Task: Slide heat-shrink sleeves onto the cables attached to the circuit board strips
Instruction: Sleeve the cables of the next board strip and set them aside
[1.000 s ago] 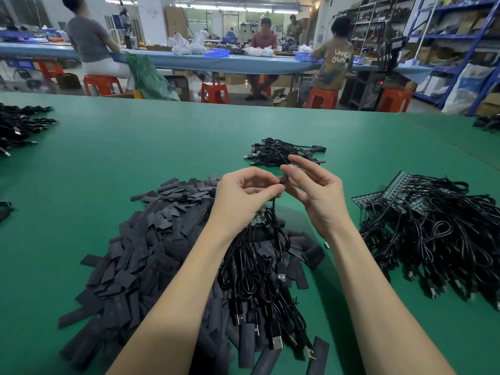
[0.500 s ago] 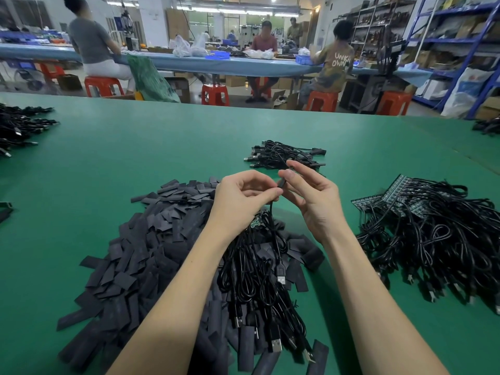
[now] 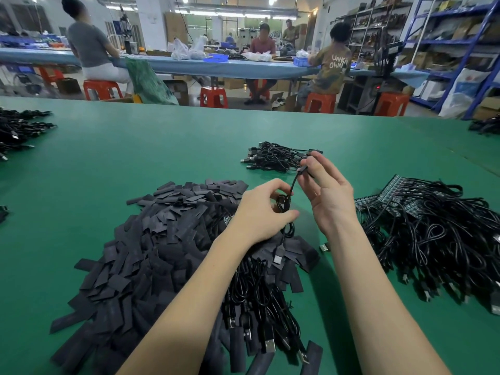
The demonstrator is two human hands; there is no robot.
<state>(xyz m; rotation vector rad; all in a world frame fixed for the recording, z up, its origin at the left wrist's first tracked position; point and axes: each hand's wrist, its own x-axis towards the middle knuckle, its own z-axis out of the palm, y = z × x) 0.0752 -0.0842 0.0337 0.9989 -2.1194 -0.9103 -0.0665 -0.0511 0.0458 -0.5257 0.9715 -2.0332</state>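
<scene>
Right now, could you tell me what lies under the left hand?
Under the left hand lie a bundle of cables and the sleeve pile. A green board edge peeks out by the wrist; the rest is covered.

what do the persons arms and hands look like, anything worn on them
Both arms are bare from the bottom of the picture to the fingertips: no sleeves show. The left hand and right hand wear no gloves, and no rings, watch or wrist strap can be seen. The forearms are slender, and the fingernails that show look short and unpainted.
</scene>
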